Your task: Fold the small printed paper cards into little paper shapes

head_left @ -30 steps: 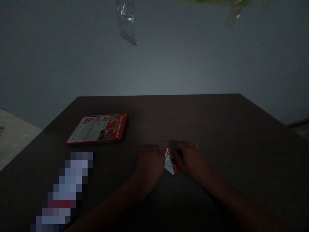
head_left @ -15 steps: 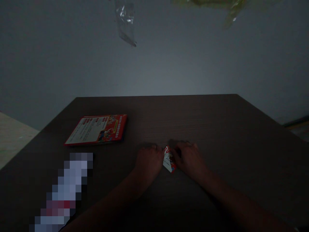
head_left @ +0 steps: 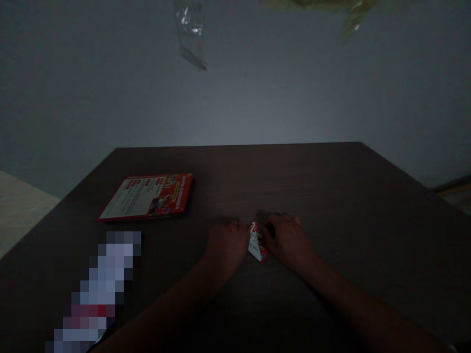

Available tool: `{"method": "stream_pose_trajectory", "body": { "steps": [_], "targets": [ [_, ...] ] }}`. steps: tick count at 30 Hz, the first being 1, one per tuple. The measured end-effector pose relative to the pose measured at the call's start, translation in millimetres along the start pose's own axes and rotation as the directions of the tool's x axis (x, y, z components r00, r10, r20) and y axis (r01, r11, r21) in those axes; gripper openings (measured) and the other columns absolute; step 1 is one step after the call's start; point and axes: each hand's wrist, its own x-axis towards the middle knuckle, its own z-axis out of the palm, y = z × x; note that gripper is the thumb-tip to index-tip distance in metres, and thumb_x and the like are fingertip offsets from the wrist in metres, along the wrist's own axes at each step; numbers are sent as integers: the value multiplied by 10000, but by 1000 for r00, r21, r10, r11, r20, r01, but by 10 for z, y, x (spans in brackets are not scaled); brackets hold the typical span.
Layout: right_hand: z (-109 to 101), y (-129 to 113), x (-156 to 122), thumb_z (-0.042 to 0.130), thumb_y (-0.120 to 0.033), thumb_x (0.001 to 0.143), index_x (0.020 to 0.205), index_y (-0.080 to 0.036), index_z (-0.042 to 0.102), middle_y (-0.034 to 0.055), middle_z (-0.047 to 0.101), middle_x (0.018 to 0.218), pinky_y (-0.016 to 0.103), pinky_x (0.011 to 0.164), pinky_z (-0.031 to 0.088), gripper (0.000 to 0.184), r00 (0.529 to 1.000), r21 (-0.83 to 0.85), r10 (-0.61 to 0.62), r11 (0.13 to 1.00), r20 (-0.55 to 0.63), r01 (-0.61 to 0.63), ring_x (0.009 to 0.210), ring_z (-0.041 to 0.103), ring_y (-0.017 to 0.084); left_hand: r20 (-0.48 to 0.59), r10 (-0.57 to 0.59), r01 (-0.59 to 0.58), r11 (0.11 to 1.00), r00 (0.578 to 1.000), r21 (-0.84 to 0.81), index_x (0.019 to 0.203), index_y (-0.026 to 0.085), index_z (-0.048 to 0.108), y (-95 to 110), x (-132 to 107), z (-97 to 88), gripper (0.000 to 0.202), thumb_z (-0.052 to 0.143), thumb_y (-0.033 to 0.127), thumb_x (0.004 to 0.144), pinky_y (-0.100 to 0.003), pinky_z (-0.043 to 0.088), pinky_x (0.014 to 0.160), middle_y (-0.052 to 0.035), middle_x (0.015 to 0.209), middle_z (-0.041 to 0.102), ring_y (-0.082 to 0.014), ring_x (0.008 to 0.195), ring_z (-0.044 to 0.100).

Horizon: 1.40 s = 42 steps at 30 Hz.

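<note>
Between the two hands, on the near half of the dark wood-grain table (head_left: 279,181), lies a small folded paper (head_left: 256,249). Its visible part is roughly diamond-shaped, with a point at the top and another at the bottom. White fills most of the left side, marked with fine print too small to read; red shows at the upper tip, with pale lettering, and again along the lower right edge beside a fleck of blue. The middle of its right side is darker and patterned.

The left hand (head_left: 226,247) is curled at the paper's left edge, its fingertips hidden. The right hand (head_left: 289,238) is bent over the right edge, thumb towards the paper. They stand apart by the paper's visible width; I cannot tell whether either is pinching it or merely pressing it down.

Against the grey wall (head_left: 275,88) hangs a clear plastic pouch (head_left: 190,34), glossy and creased; what it may contain cannot be made out. To its right is a translucent yellow strip (head_left: 355,17). On the table's left lies a flat red-and-white printed pack (head_left: 147,198), and nearer, a long pixelated item (head_left: 106,274).
</note>
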Motion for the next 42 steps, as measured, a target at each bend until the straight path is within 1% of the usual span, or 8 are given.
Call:
{"method": "stream_pose_trajectory", "body": {
  "steps": [5, 8, 11, 14, 21, 29, 35, 42],
  "targets": [
    [-7, 6, -7, 443, -346, 888, 777, -172, 570, 60, 656, 776, 326, 696, 289, 242, 1000, -10, -2, 1000, -5, 2, 752, 574, 205, 33, -4, 4, 1000, 999, -8, 859, 124, 642, 0, 1, -16, 401, 327, 364, 923, -364, 484, 577, -133, 787, 670, -273, 693, 655],
    [-22, 14, -14, 459, -327, 885, 974, -190, 584, 49, 670, 834, 318, 700, 294, 206, 999, 29, -44, 999, -20, 44, 779, 583, 200, 32, -9, 10, 1000, 999, -16, 861, 127, 636, -7, 0, -24, 412, 314, 376, 925, -355, 482, 591, -132, 792, 670, -262, 698, 656],
    [-32, 28, -20, 470, -274, 882, 1157, -274, 551, 39, 674, 904, 316, 710, 289, 287, 993, 44, -115, 992, -16, 116, 834, 584, 198, 32, -13, 14, 999, 999, -29, 863, 131, 629, -12, 2, -22, 420, 299, 382, 928, -354, 483, 594, -131, 796, 672, -258, 696, 658],
    [-33, 46, -21, 474, -258, 877, 1130, -316, 597, 42, 667, 870, 323, 697, 279, 288, 990, 6, -141, 990, 2, 141, 823, 575, 204, 30, -15, 16, 999, 999, -37, 868, 133, 627, -15, 4, -9, 421, 294, 384, 928, -357, 486, 600, -130, 806, 674, -259, 705, 658],
    [-12, 68, -4, 504, -264, 863, 1137, -321, 608, 42, 656, 828, 319, 671, 264, 299, 985, -20, -172, 985, 18, 173, 791, 559, 204, 37, -11, 12, 1000, 999, -23, 859, 128, 625, -10, 4, 16, 413, 299, 373, 926, -361, 478, 575, -135, 791, 666, -265, 682, 653],
    [21, 78, -13, 484, -293, 881, 1162, -328, 590, 48, 647, 812, 321, 694, 266, 303, 985, -55, -170, 984, -1, 170, 799, 556, 209, -8, 32, -32, 999, 999, 5, 862, 130, 624, 6, -12, 51, 283, 363, 232, 901, -363, 469, 561, -120, 778, 650, -267, 685, 647],
    [19, 72, -18, 492, -281, 874, 1133, -334, 601, 46, 644, 822, 320, 692, 254, 286, 984, -78, -178, 981, -1, 177, 793, 548, 206, -30, 24, -23, 1000, 999, 13, 852, 125, 620, 6, -10, 56, 319, 339, 261, 918, -365, 473, 558, -118, 741, 649, -267, 672, 648],
    [-41, 58, -19, 465, -326, 883, 1142, -301, 598, 57, 637, 835, 331, 722, 262, 292, 983, -47, -182, 982, 35, 184, 819, 550, 211, 32, -7, 8, 1000, 999, -20, 877, 117, 625, 5, -2, 18, 309, 357, 267, 911, -352, 468, 606, -131, 768, 651, -258, 715, 649]
  ]
}}
